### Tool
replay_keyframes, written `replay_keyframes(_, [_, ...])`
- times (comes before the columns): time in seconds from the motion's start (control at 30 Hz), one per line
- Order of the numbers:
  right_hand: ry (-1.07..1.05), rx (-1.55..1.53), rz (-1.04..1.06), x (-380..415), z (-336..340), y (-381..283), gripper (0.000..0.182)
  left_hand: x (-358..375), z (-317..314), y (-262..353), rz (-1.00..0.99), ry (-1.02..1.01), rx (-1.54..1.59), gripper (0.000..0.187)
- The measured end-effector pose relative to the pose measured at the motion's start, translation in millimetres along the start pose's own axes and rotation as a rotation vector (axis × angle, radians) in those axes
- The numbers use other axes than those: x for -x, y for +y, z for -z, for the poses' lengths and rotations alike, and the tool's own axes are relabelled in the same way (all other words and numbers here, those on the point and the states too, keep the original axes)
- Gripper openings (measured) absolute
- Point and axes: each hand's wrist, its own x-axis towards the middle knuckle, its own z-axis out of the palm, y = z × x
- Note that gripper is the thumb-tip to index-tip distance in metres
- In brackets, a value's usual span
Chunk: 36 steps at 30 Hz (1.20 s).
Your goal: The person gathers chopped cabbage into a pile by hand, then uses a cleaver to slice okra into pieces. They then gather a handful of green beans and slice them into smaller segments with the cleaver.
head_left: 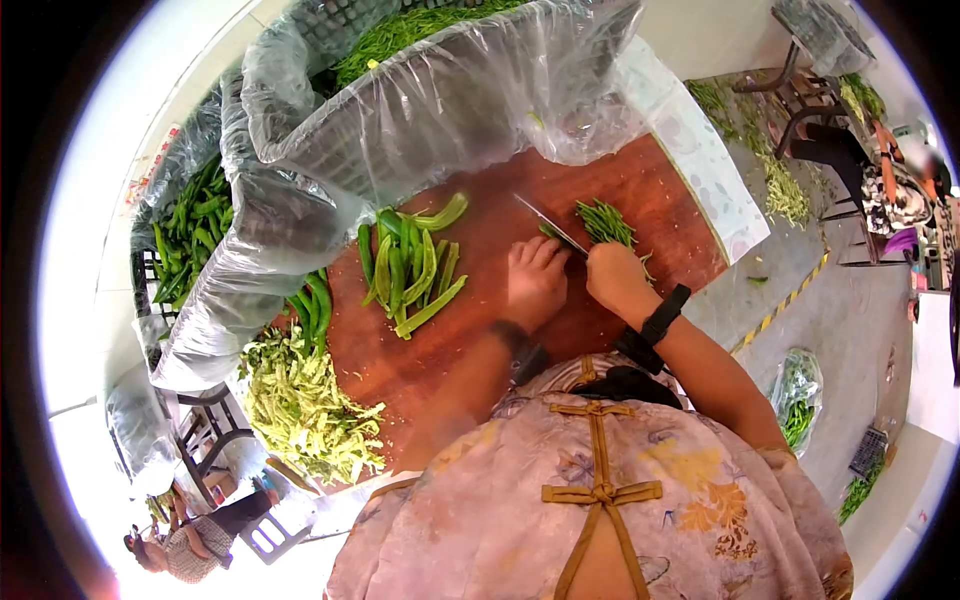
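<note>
My right hand (617, 277) is wrapped round the handle of a knife (548, 220), its thin blade pointing up and left over the reddish-brown board (480, 180). Close to the blade's left side, my left hand (537, 275) presses its curled fingers down at a green pepper piece, mostly hidden beneath the fingertips. Thin green shreds (606, 224) lie in a small pile just right of the blade. Halved green peppers (412, 262) are heaped on the board, left of my left hand.
Plastic-lined crates hold whole green peppers (190, 235) at the left and green shreds (420, 35) at the back. Pale pepper cores (310, 410) are piled at the board's lower left. Other people sit at far right and lower left. A plastic bag (799, 395) stands on the floor.
</note>
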Motion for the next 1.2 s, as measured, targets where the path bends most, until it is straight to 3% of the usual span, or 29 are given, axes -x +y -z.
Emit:
replay_keyframes(0.1, [-0.047, -0.017, -0.043, 17.9, 8.2, 6.0, 0.015, -4.1, 0.4, 1.7, -0.020, 0.118, -0.006, 0.016])
replay_keyframes(0.37, [-0.065, -0.035, -0.073, 27.4, 2.1, 11.3, 0.018, 1.4, -1.2, 0.3, -0.056, -0.082, 0.022, 0.017])
replay_keyframes(0.47, [0.136, -0.046, 0.060, 4.1, -20.5, 16.0, 0.006, -1.5, -3.6, -1.4, -0.087, 0.017, 0.011, 0.016])
replay_keyframes(0.63, [0.202, 0.027, -0.068, 13.3, -10.8, 28.5, 0.008, 2.5, -3.5, -0.7, -0.073, -0.025, -0.002, 0.020])
replay_keyframes(0.8, [0.003, 0.038, -0.080, 36.1, 11.5, 22.8, 0.021, -1.0, -1.0, 0.6, -0.094, -0.003, 0.030, 0.021])
replay_keyframes(1.0, [-0.022, -0.060, -0.107, 46.4, 15.6, 7.6, 0.021, 2.0, -0.3, 0.7, -0.085, -0.009, 0.008, 0.016])
replay_keyframes(1.2, [-0.040, -0.048, -0.092, 40.7, 11.1, 11.6, 0.021, 2.2, 1.2, 0.8, -0.038, -0.083, 0.033, 0.022])
